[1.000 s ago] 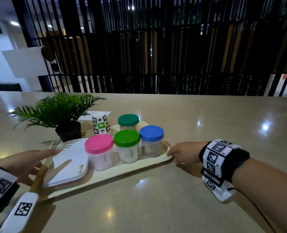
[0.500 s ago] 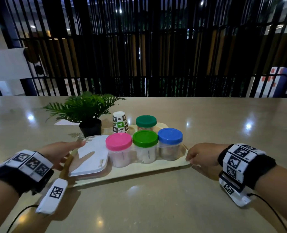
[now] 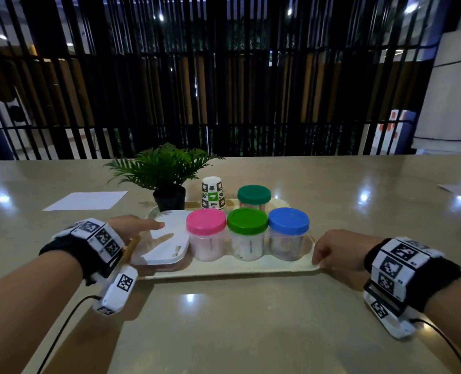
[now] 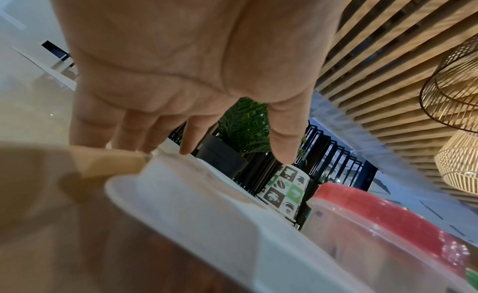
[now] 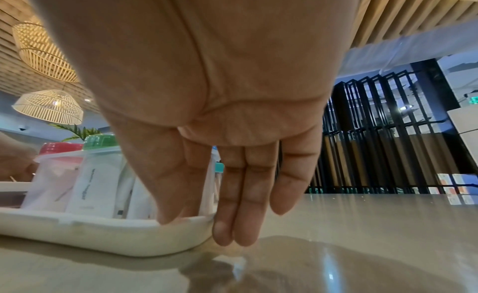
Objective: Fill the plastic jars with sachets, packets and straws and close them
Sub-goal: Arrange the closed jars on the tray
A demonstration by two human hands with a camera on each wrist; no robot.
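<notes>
The four jars [image 3: 246, 233] sit lidded and filled on the tray [image 3: 224, 271], which has swung square to me over the last second. My right hand [image 3: 337, 252] pinches its right edge; my left hand [image 3: 132, 228] lies flat-fingered at the left edge by the white box [image 3: 160, 247]. The job looks finished.

A wide, glossy beige tabletop [image 3: 251, 333] fills the foreground, catching small bright glints from ceiling lights. Behind it runs a tall screen of black vertical bars [image 3: 224, 90] — wooden panels show through the gaps. A white wall [image 3: 450, 85] stands at the right. Overhead, a slatted wooden ceiling [image 4: 388, 62] and woven basket-style pendant lamps [image 5: 47, 106] — one lit. A white sheet of paper [image 3: 86, 200] lies flat on the table's left side.
</notes>
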